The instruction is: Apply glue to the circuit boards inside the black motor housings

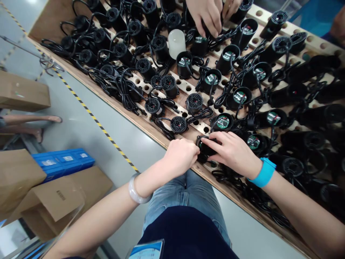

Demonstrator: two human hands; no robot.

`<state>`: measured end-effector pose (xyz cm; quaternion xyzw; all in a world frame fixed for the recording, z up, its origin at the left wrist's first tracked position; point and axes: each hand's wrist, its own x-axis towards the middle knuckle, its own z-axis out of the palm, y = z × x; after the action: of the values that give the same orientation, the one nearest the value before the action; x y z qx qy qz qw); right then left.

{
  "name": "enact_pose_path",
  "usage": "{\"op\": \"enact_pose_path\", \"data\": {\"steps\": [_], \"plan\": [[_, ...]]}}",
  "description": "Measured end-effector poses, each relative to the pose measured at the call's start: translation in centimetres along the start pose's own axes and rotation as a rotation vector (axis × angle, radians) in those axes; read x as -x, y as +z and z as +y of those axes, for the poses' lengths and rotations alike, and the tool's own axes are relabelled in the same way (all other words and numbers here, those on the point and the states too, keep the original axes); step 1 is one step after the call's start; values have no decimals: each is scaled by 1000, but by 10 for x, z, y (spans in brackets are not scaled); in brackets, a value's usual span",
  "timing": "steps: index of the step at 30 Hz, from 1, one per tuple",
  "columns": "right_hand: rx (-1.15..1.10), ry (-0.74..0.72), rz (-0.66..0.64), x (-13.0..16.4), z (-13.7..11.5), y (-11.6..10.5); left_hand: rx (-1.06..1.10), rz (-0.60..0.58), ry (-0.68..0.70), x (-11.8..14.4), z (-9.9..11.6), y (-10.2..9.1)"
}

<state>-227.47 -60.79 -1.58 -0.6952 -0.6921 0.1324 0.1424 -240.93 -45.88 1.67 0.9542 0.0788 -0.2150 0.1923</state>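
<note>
**Both our hands closed on one black lamp housing at the near edge of the bench**

We see our left hand curled into a loose fist, its fingertips pressed against the left side of a black lamp housing. Our right hand lies over the same housing from the right, fingers wrapped round its top, a blue wristband on that wrist. The housing sits at the near edge of the wooden rack, a board drilled with round holes. Around it stand many more black housings, some showing green circuit boards, others finned end caps, with black cords tangled between them. A white frosted cover stands farther back. At the far side, another person's hands grip a housing too.
</note>
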Motion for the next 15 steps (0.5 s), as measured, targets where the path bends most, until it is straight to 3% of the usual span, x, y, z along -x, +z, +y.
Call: {"op": "enact_pose_path", "data": {"steps": [15], "plan": [[144,11,-106,-13,-11,-13,-32,-39,11,-4,-1,-3]]}}
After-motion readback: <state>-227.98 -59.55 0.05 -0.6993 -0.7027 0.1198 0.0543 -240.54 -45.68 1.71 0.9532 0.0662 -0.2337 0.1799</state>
